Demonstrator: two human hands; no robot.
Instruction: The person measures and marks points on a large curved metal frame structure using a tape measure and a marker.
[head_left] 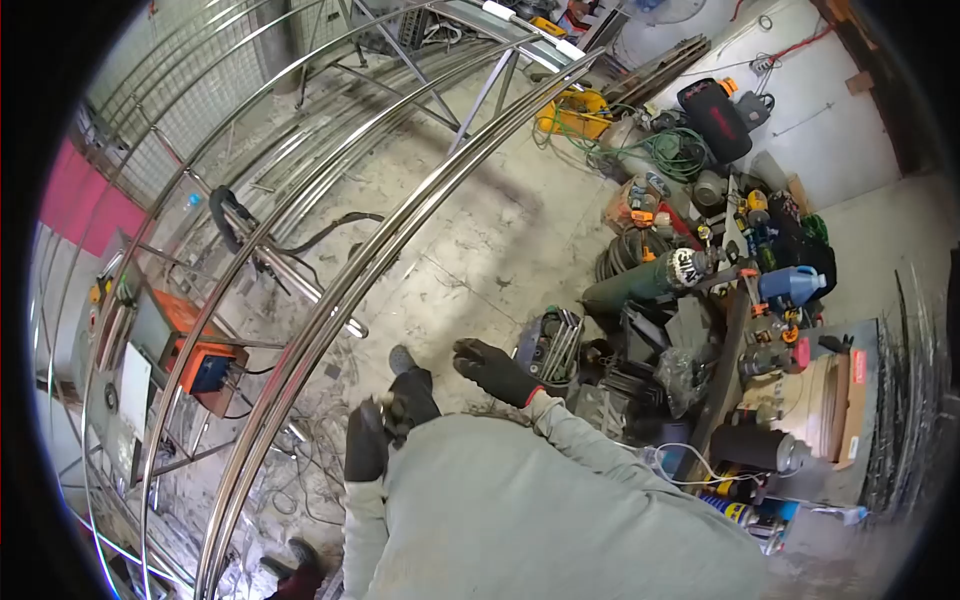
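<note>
My left hand (365, 445), in a black glove, hangs low in front of my grey sweatshirt, close to a curved stainless steel tube frame (330, 310). Its fingers look curled near something small and pale, and I cannot make out a grip. My right hand (495, 370), also in a black glove, reaches forward with its fingers apart and holds nothing. It hovers over the concrete floor beside a bucket of metal parts (550, 345). My dark shoe (403, 360) shows between the two hands.
An orange welding machine (195, 350) sits left under the frame. At right lie a green gas cylinder (640, 285), a blue jug (790, 285), a black bag (715, 120), coiled hoses and a yellow tool (575, 110). A shoe (295, 570) shows at bottom.
</note>
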